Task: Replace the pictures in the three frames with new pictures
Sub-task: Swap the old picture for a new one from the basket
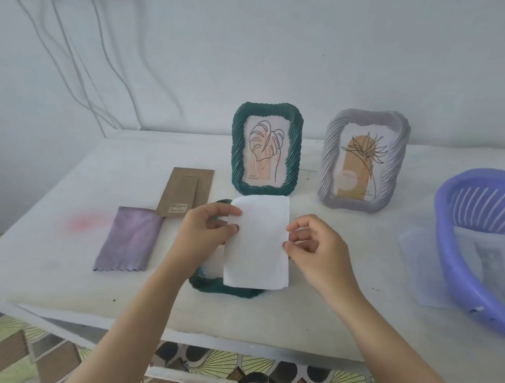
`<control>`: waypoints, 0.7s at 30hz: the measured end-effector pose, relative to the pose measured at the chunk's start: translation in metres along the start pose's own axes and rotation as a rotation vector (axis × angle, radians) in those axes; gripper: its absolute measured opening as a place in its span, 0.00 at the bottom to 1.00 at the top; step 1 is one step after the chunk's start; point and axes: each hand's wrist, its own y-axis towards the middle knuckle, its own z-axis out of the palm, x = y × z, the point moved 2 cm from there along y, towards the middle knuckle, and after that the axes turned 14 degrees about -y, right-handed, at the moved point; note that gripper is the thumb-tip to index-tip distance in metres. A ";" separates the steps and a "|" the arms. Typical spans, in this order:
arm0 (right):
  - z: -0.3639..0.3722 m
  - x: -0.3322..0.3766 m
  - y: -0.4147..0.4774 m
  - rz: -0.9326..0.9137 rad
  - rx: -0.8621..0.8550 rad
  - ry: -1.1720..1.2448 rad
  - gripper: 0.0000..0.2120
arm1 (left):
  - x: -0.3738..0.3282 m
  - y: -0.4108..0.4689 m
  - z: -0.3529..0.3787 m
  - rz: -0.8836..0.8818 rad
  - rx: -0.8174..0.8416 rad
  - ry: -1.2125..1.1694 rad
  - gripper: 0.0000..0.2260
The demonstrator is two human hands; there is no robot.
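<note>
Both hands' fingers (233, 211) pinch a white sheet (257, 241) (hiding the flat green frame (222, 288)) beside a cloth (129, 239).

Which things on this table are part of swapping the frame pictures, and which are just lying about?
Part of the job: white sheet held by left hand and right hand; flat green frame; brown backing board; standing green frame; grey frame.

Lying about: purple cloth; purple basket.

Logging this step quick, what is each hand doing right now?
Left hand: fingers pinching the left edge of the white paper.
Right hand: fingers pinching the paper's right edge.
</note>
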 end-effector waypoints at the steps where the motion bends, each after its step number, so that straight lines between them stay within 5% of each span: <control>1: 0.006 0.001 0.002 -0.009 0.004 -0.042 0.09 | 0.002 0.002 -0.005 0.003 -0.031 0.061 0.10; 13: 0.047 0.005 0.010 -0.118 0.055 -0.583 0.13 | 0.022 0.016 -0.027 0.264 0.017 0.757 0.14; 21: 0.054 0.002 0.010 -0.109 0.046 -0.546 0.14 | 0.035 0.012 -0.037 0.162 0.069 0.679 0.20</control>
